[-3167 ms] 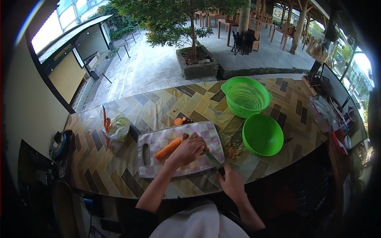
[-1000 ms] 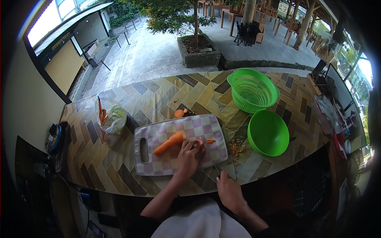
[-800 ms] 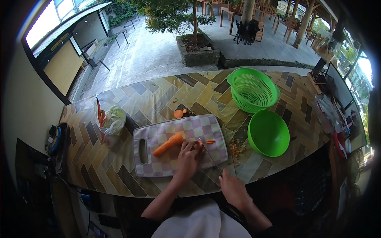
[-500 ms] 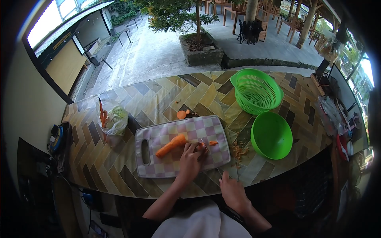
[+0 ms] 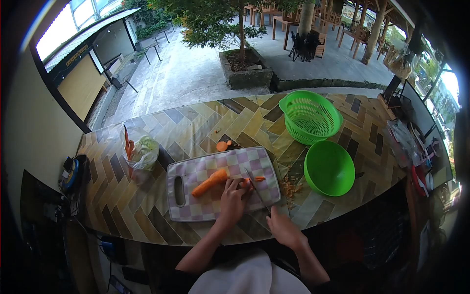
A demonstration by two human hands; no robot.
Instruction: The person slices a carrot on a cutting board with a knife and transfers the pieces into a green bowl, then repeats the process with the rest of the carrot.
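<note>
On the checkered cutting board (image 5: 198,211), my left hand (image 5: 232,198) is closed on a piece of carrot, mostly hidden beneath the fingers. My right hand (image 5: 285,229) grips the handle of a knife (image 5: 256,190), whose blade crosses the board just right of my left fingertips. Thin carrot strips (image 5: 259,179) lie at the blade, on its right side. A larger peeled carrot (image 5: 210,183) rests on the board to the left of my left hand.
Carrot ends (image 5: 222,146) lie beyond the board. To the right stand a green colander (image 5: 311,117) and a green bowl (image 5: 329,169), with peelings (image 5: 292,188) beside the board. A plastic bag (image 5: 145,154) holding vegetables sits at the left.
The knife blade has come down into clear view beside my left fingers, with my right hand slightly further up and left. The camera view has shifted a little.
</note>
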